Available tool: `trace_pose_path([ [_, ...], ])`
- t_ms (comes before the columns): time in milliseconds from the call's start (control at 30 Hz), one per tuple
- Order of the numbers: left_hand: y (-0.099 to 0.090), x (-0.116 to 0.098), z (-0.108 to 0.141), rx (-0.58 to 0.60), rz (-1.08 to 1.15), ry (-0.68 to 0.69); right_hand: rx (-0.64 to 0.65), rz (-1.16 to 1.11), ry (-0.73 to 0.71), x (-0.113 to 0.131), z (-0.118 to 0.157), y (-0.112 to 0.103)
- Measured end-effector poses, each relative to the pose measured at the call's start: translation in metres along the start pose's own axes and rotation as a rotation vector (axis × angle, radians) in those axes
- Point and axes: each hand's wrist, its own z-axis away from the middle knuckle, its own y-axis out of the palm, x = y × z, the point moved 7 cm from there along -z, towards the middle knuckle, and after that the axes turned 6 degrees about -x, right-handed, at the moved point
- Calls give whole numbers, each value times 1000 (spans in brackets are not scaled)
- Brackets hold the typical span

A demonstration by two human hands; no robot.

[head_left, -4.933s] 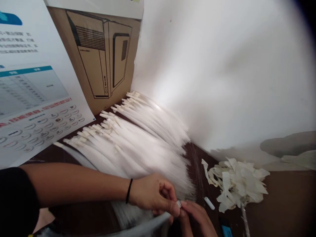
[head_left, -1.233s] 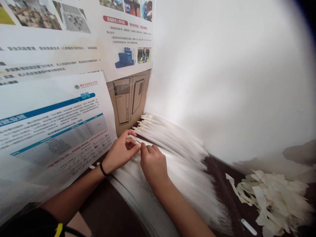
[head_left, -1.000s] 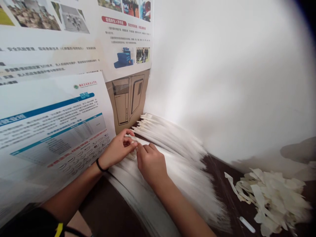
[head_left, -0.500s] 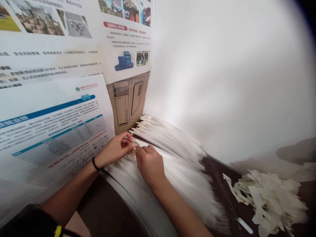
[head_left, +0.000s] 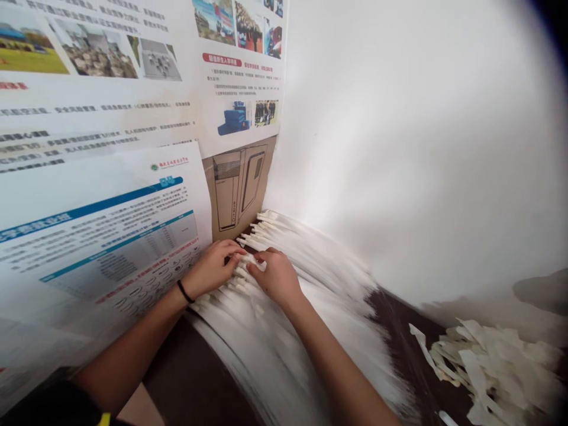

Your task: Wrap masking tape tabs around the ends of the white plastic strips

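Tabletop (head_left: 399, 331): dark, with white bundles (head_left: 306, 278) fanned across it from 11 to 5 o'clock.
Done: peeled paper scraps (head_left: 492, 367) heaped at 4 o'clock.
Left: cannot tell.
Your left hand (head_left: 213, 269): grip pinched on a bundle tip.
Your right hand (head_left: 277, 275): fingers curled, touching the same tip.

fingertips of left hand (head_left: 212, 269) and right hand (head_left: 276, 277) buried among blurred white strips (head_left: 284, 331), grip unclear

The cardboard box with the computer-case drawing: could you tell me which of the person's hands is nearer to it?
The left hand is nearer, just below and left of the cardboard box. The right hand rests farther out on the white strips.
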Motion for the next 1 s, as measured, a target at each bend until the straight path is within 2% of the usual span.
trace_pose_path([
  [100,7,1,2,-12,11,11,-17,-21,-11,-1,1,4],
  [267,7,-5,7,-30,64,-1,-25,-44,-43,-1,1,6],
  [767,6,-2,9,-21,212,-135,-54,-104,-50,2,2,-3],
  [1000,9,-7,9,18,225,-93,-51,-98,-28,0,2,-4],
])
